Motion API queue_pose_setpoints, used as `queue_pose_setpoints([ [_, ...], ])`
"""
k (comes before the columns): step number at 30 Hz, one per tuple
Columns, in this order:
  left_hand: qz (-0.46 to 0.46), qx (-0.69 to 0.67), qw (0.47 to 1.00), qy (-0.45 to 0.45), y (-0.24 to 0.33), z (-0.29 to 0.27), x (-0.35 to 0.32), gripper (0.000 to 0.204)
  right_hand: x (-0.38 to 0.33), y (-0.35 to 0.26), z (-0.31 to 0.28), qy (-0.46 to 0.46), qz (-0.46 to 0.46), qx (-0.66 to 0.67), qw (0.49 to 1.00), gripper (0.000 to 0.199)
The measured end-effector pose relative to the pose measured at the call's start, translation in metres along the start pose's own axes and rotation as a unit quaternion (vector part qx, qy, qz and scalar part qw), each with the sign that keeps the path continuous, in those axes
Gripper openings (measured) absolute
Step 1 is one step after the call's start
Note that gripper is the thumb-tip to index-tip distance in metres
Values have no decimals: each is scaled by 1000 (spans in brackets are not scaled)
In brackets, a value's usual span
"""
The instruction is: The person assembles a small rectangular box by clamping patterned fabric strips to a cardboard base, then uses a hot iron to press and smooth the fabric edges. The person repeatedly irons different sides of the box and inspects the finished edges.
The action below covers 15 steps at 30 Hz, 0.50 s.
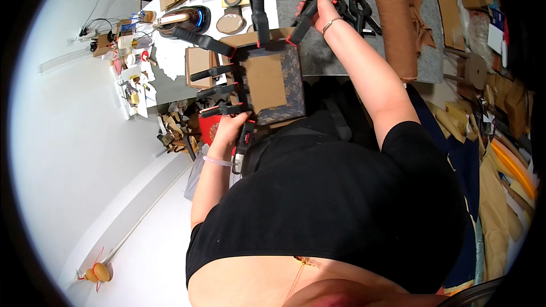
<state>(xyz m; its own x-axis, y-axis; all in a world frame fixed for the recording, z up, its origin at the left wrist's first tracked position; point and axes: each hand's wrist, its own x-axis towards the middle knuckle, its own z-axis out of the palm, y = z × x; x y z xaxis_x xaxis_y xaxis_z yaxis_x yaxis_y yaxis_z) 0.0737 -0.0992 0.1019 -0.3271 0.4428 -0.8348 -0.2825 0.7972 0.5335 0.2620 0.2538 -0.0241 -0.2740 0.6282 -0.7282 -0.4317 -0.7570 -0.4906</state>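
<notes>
A dark blue patterned panel (293, 82) with a tan rectangle (266, 82) in its middle lies tilted between my hands, its far end at the table's near edge. Black spring clamps with red tips grip its left and far edges, among them a far clamp (259, 17) and a left clamp (213, 73). My left hand (228, 129) is closed on the panel's near left corner, thumb on top, beside a near clamp (244, 138). At the far right corner, my right hand (324, 8) wraps round a spring clamp (303, 21); its fingers are partly hidden.
Two loose spring clamps (357, 14) lie right of my right hand. A brown fabric roll (395, 23) spans the grey table (324, 59). At far left stand a kettle-like appliance (185, 20), round discs (230, 23) and cardboard pieces (199, 62). Boxes and materials crowd the right side.
</notes>
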Motion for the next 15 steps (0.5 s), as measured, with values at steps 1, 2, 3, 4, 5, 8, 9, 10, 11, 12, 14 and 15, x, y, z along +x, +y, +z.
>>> queue_pose_setpoints([
  [1, 9, -1, 1000, -6, 1, 1, 1, 20, 5, 3, -2, 6, -21, 11, 1000, 55],
  [2, 18, -3, 1000, -12, 1, 1, 2, 21, 11, 4, -5, 12, -42, 21, 999, 52],
  [3, 34, 23, 999, -20, -1, -4, 3, 22, 16, -1, -8, -11, -77, 14, 997, 47],
  [4, 29, 27, 999, -22, 2, -6, 4, 22, 30, -11, -16, 4, -106, 40, 994, 45],
  [5, 21, 29, 999, -20, 0, -7, 2, 22, 33, -25, -24, -9, -114, 75, 991, 44],
  [8, -2, 18, 1000, -5, -7, -7, -4, 21, 31, -77, -41, 79, -267, -25, 960, 55],
  [9, -14, 18, 1000, -8, 3, -2, -5, 22, 56, -93, -65, 120, -324, -126, 930, 73],
  [10, -26, 17, 999, -8, 9, 1, -6, 23, 80, -100, -80, 157, -372, -225, 886, 93],
  [11, -20, 20, 1000, 0, 2, -3, -4, 23, 80, -95, -77, 189, -366, -351, 841, 104],
  [12, -22, 18, 1000, -2, 1, -4, -5, 23, 75, -88, -73, 218, -356, -469, 779, 115],
  [14, -27, 15, 999, -7, 0, -5, -8, 23, 70, -76, -60, 187, -362, -568, 715, 130],
  [15, -10, 23, 1000, -9, 1, -5, -6, 23, 70, -71, -51, 133, -385, -555, 725, 132],
])
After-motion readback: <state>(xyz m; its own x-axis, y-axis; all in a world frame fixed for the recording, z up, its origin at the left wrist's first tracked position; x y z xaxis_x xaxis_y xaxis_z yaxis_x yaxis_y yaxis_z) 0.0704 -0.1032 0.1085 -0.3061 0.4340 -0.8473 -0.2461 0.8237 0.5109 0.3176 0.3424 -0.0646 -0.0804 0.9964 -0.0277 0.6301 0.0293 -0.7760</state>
